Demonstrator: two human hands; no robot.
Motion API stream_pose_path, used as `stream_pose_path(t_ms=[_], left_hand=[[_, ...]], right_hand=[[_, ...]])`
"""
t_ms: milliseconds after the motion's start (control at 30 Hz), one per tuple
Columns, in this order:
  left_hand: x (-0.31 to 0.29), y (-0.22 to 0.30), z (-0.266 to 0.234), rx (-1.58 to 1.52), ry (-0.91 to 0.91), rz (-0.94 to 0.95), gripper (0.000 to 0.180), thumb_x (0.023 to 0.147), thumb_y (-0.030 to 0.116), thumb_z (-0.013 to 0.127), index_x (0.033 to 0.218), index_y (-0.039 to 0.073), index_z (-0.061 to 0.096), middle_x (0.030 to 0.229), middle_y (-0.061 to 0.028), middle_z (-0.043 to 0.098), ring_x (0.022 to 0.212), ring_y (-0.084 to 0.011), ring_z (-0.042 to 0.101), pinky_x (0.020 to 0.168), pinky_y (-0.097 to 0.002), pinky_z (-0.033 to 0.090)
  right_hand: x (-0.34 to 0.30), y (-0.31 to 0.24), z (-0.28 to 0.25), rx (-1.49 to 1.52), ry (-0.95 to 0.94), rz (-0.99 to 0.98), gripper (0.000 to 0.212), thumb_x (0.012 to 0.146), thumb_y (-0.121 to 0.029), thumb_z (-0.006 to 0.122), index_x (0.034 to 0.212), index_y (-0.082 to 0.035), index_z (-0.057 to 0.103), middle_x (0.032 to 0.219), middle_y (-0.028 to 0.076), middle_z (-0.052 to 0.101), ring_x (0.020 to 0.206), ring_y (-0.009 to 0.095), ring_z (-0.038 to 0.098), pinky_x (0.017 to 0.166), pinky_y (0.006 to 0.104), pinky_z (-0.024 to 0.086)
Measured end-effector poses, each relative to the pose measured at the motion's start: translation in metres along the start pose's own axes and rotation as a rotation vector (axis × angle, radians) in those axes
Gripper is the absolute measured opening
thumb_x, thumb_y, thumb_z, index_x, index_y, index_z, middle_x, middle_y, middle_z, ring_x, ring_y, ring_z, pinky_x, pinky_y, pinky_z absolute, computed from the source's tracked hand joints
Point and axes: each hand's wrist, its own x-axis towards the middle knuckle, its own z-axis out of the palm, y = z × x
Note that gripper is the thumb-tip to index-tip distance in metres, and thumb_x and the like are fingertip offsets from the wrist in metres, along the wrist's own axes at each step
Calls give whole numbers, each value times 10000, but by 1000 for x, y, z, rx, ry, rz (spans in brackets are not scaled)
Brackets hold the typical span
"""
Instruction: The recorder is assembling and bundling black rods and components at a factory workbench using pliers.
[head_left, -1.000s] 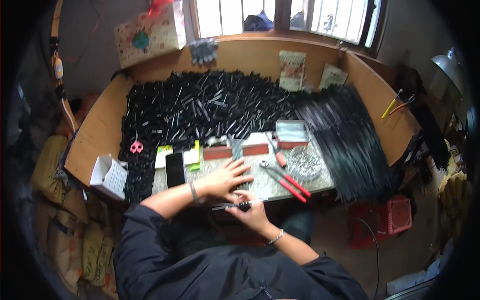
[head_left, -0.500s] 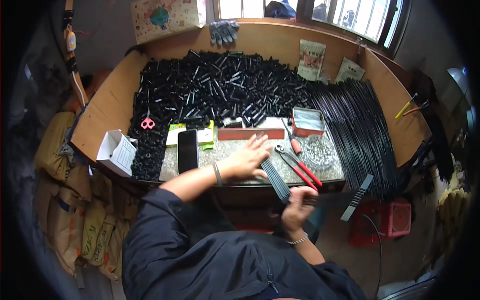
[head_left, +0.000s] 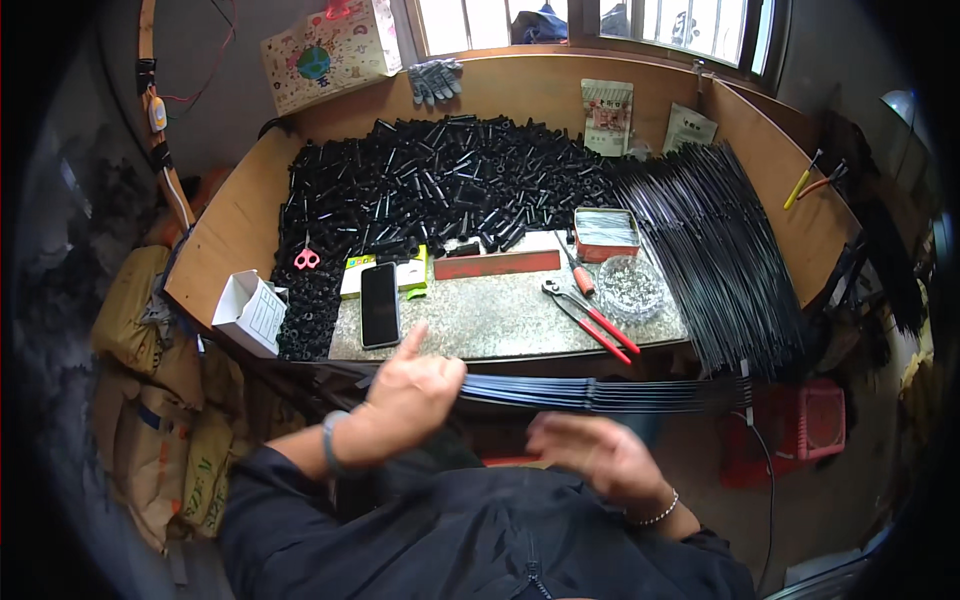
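Note:
My left hand (head_left: 410, 395) is closed around the left end of a row of long, thin dark rods (head_left: 530, 390), its index finger pointing up and away. The rods stretch level to the right across the bench's front edge, with a band across their middle and a narrow pale strip (head_left: 745, 390) across their far end. Below the rods and apart from them is my right hand (head_left: 600, 455), blurred, its fingers stretched out to the left and holding nothing visible. Just beyond the rods, red-handled pincers (head_left: 595, 322) rest on a speckled slab (head_left: 470, 330).
A phone (head_left: 380, 305), a red bar (head_left: 497, 264), a screwdriver (head_left: 582, 278), a red tin (head_left: 605, 252) and a clear bowl of small shiny parts (head_left: 632, 290) surround the slab. Behind lie heaped black tubular pieces (head_left: 440, 180); more long rods (head_left: 710, 250) cover the right side.
My left hand has come back off the slab toward me and left, drawing the rods level. My right hand has let go of them and dropped lower.

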Motion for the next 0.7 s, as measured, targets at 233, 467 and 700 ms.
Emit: stream_pose_path(t_ms=[233,467,700], left_hand=[[43,-10,-81,246,-278,338,65,785,87,492,739,48,518,580,-90,571,551,-265,615,1084,-497,290],[59,29,0,353,491,467,276,769,190,517,920,10,662,982,-111,650,1142,-245,540,1165,-477,228],[47,-11,2,-203,580,265,543,936,314,534,1312,-66,438,1328,-250,483,1255,-361,466,1114,-439,231]], right_hand=[[86,15,35,-1532,155,-562,419,752,-175,735,1093,21,591,1064,210,624,961,317,618,807,380,486],[135,59,-36,-650,87,-502,124,843,-151,648,893,-40,672,818,66,684,798,161,649,715,327,529],[104,123,-80,-462,75,-147,126,880,-93,645,851,26,677,684,65,659,605,125,635,583,263,532]])
